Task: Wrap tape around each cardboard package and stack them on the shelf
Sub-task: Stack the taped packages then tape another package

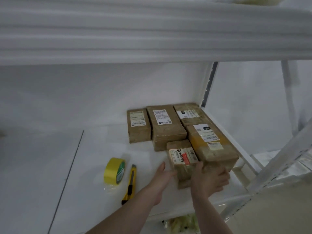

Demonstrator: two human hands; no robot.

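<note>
While both hands are at the small package, the stacking step looks to be in hand, taping of this one judged done.

Far left: bare white shelf board, smooth, matt, one thin seam line running front to back.

Next right: yellow tape roll standing on edge, glossy, with a clear patch of loose tape under it. Just beside it a yellow utility knife lies flat, black slider, blade end pointing away. Neither touched.

Left hand: fingers straight, flat against the left face of the small package; pressing, not clasping.

Small package: upright brown cardboard block, tape-shiny, white label with red patch and black scrawl. It sits on the board touching the larger front package on its right.

Right hand: fingers curled round the near right corner of the small package, thumb on top edge.

Behind: three more taped brown boxes in a row against the wall, white labels up, corners soft.

Next move, as judged: nudge the block square against its neighbours, then release.
</note>
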